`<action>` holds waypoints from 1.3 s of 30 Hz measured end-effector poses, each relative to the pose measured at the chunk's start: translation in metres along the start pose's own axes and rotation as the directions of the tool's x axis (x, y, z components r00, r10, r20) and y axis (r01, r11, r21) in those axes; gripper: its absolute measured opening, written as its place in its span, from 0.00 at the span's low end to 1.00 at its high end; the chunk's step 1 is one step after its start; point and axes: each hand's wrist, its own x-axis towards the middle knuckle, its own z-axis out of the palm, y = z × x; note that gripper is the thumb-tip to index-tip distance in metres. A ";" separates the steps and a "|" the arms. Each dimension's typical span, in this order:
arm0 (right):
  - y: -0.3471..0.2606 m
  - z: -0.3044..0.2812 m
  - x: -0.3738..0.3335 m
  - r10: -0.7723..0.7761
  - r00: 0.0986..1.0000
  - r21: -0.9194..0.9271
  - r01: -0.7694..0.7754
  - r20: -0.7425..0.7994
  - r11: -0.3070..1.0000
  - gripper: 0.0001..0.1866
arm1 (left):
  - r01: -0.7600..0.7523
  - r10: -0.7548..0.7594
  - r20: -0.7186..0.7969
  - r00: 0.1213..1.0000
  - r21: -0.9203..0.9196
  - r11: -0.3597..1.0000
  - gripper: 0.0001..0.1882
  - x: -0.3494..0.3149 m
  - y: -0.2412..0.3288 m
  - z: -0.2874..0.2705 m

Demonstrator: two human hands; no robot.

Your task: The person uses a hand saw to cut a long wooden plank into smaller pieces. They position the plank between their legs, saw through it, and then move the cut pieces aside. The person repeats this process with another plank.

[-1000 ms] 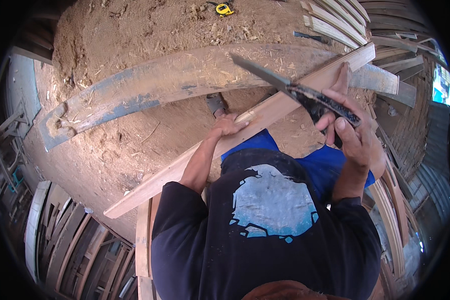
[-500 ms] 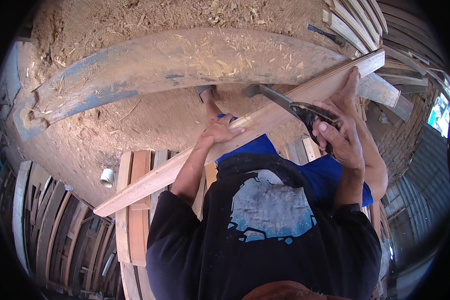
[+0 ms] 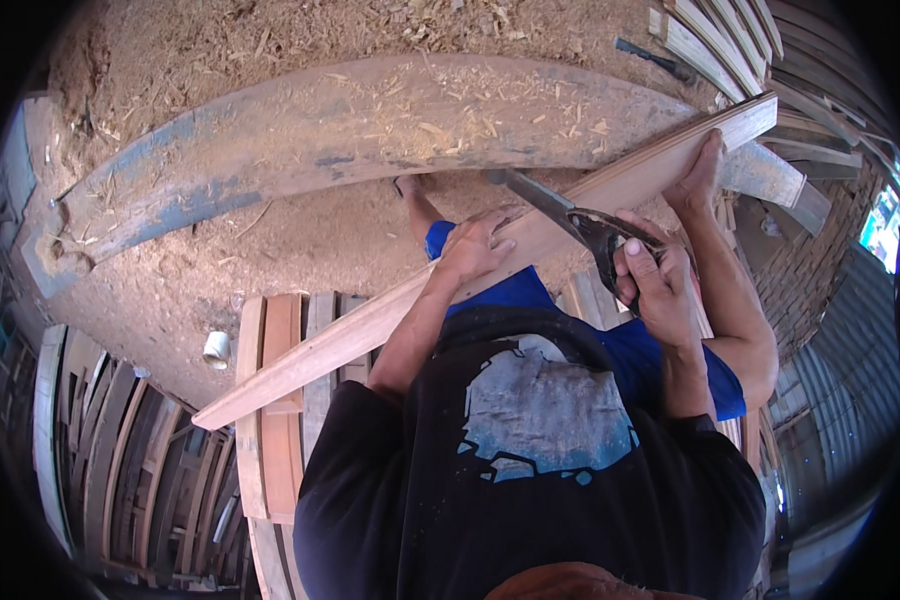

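My left hand lies flat, fingers spread, on the long pale wooden plank; my right hand is clenched around the black-handled handsaw crossing it.

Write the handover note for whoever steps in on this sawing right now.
Left hand: open, fingers spread flat on the long plank, pressing it down.
Right hand: shut on the black handle of the saw; the blade crosses the plank just beyond the left hand.
Plank: slants across a stack of boards, far end against the big curved beam. What looks like a bare foot steadies that end.
Done: saw set on the plank; sawdust lies all around.
Left: plank looks in one piece; cut depth is hidden, so check it, then likely saw on through.
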 end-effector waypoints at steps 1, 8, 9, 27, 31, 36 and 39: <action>-0.001 0.001 0.001 0.004 1.000 -0.007 -0.004 0.007 1.000 0.25 | 0.009 -0.009 0.010 1.000 -0.004 1.000 0.32 0.000 0.001 0.000; 0.005 0.004 -0.009 0.042 0.998 0.013 -0.042 0.040 0.999 0.24 | 0.044 -0.036 0.075 0.997 -0.118 0.992 0.29 -0.005 -0.006 0.005; 0.004 0.006 -0.010 0.051 0.998 0.008 -0.051 0.041 0.999 0.24 | 0.042 -0.030 0.082 0.996 -0.147 0.988 0.29 -0.005 -0.007 0.005; 0.009 0.018 -0.020 0.046 0.997 -0.080 -0.041 0.062 0.996 0.24 | 0.047 -0.024 0.117 0.993 -0.201 0.978 0.27 -0.018 0.000 0.002; 0.012 0.024 -0.029 0.077 0.997 -0.011 -0.077 0.020 0.997 0.21 | 0.060 -0.036 0.140 0.989 -0.169 0.984 0.27 -0.023 0.003 -0.004; 0.033 0.026 -0.001 0.091 0.993 0.005 -0.091 0.071 0.996 0.18 | 0.140 -0.113 0.138 0.984 -0.202 0.969 0.27 -0.022 0.000 0.003; 0.025 0.030 -0.014 0.112 0.994 0.005 -0.112 -0.007 0.994 0.18 | 0.015 0.001 0.110 0.994 -0.148 0.989 0.27 -0.019 -0.002 0.001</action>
